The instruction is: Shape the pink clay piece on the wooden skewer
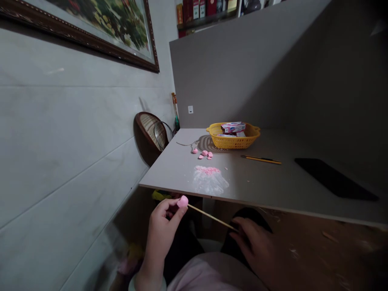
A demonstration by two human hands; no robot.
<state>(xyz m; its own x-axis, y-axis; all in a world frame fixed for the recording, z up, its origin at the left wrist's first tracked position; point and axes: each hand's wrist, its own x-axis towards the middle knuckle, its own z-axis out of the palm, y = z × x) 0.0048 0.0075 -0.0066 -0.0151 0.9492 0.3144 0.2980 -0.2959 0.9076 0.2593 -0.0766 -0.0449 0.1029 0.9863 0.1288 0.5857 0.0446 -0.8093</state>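
Below the desk's front edge, my left hand pinches a small pink clay lump between thumb and fingers. The lump sits on the tip of a thin wooden stick. My right hand grips the stick's other end, fingers closed around it, over my lap. On the desk above lie several pink clay pieces and a clear plastic bag with pink bits inside.
A yellow basket holding small boxes stands at the desk's back. A yellow pencil and a dark phone lie to the right. A wire lies near the pink pieces. A wall runs along the left, a grey partition behind.
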